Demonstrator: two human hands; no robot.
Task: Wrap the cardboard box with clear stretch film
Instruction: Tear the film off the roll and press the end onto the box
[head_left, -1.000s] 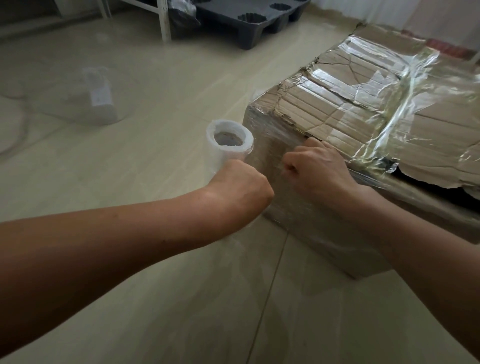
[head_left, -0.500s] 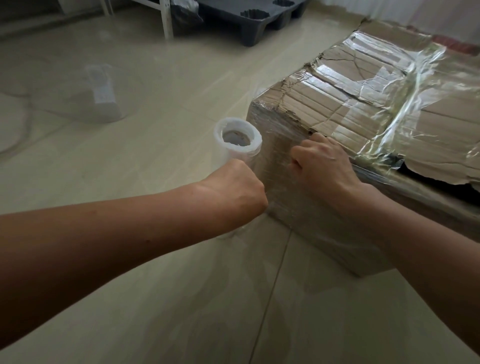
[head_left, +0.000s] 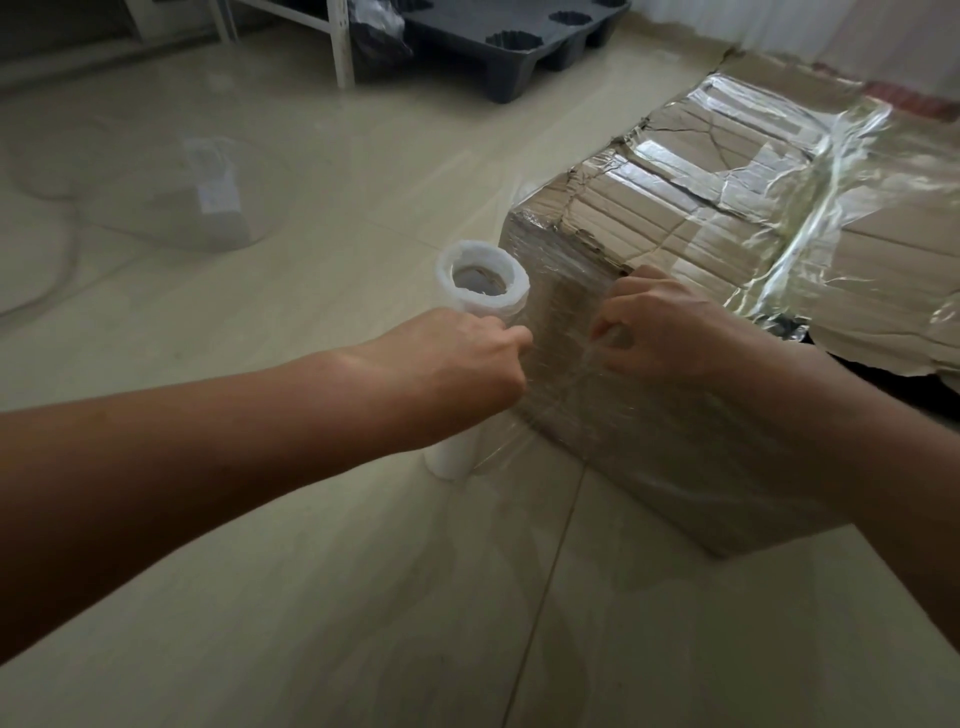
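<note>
A large worn cardboard box lies on the tiled floor, its top and near side covered in clear stretch film. An upright white roll of stretch film stands just left of the box's near corner. My left hand is closed around the roll's middle. A sheet of film runs taut from the roll across the box's near face. My right hand pinches that film against the box's upper front edge.
A dark plastic pallet and a white shelf leg stand at the back. A small clear package and a loose cable lie on the floor to the left. Open tiled floor lies in front.
The view has tilted down a little. My right hand has shifted from a flat press to pinching the film, which now looks stretched tighter between roll and hand.
</note>
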